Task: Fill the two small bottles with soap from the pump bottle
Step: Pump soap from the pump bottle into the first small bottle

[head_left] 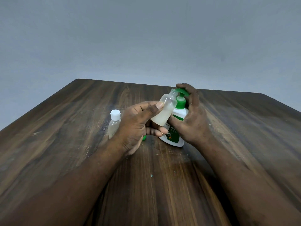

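Right hand (193, 115) curls over the green pump head (183, 92) of the white plastic pump bottle (175, 136) standing on the dark wooden desk (65, 128), seemingly poised to press soap out. Left hand (138, 126) grips the translucent uncapped small bottle (164, 111), tilted so its threaded neck meets the spout; it looks partly filled. Just behind that hand stand the clear small bottle with a white flip cap (114, 123) and a half-hidden green cap (144, 137).

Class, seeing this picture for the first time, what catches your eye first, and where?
In the middle, the left hand holds an open small bottle tilted, its mouth at the green spout of the pump bottle. The right hand grips the pump's top. A capped small bottle stands left of the left wrist.
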